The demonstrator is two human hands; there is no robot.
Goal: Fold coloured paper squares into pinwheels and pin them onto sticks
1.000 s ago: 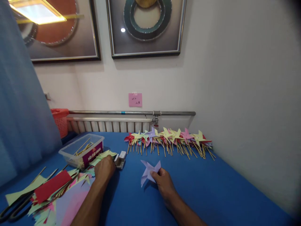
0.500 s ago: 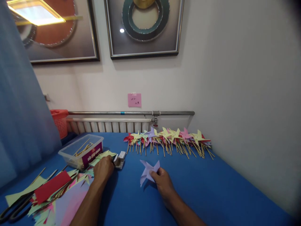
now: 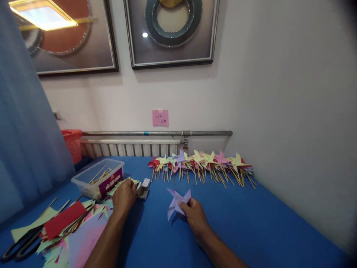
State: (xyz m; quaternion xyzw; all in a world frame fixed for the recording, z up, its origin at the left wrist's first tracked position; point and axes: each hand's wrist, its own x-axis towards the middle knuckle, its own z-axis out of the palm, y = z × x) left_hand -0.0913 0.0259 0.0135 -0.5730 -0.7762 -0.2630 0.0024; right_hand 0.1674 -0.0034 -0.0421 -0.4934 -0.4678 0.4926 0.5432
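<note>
My right hand (image 3: 196,216) pinches a pale purple paper pinwheel (image 3: 176,203) by its folded centre, above the blue cloth. No stick shows on it. At a small open box (image 3: 143,189), my left hand (image 3: 124,195) is closed with its fingers curled downward. What its fingertips hold, if anything, is hidden. Pale green paper pieces (image 3: 133,180) lie just behind that hand. Under and beside the left forearm spreads a pile of coloured paper (image 3: 83,234), with a red sheet (image 3: 65,219) on top.
A clear plastic tub (image 3: 97,178) holds thin wooden sticks. Dark-handled scissors (image 3: 25,243) lie at the front left. Finished pinwheels on sticks (image 3: 200,163) form a row along the back. A red basket (image 3: 73,145) and a blue curtain (image 3: 30,111) stand at left.
My left hand has drawn slightly left from the small box, its fingers still curled. My right hand keeps the purple pinwheel in nearly the same place. The view has shifted a little.
</note>
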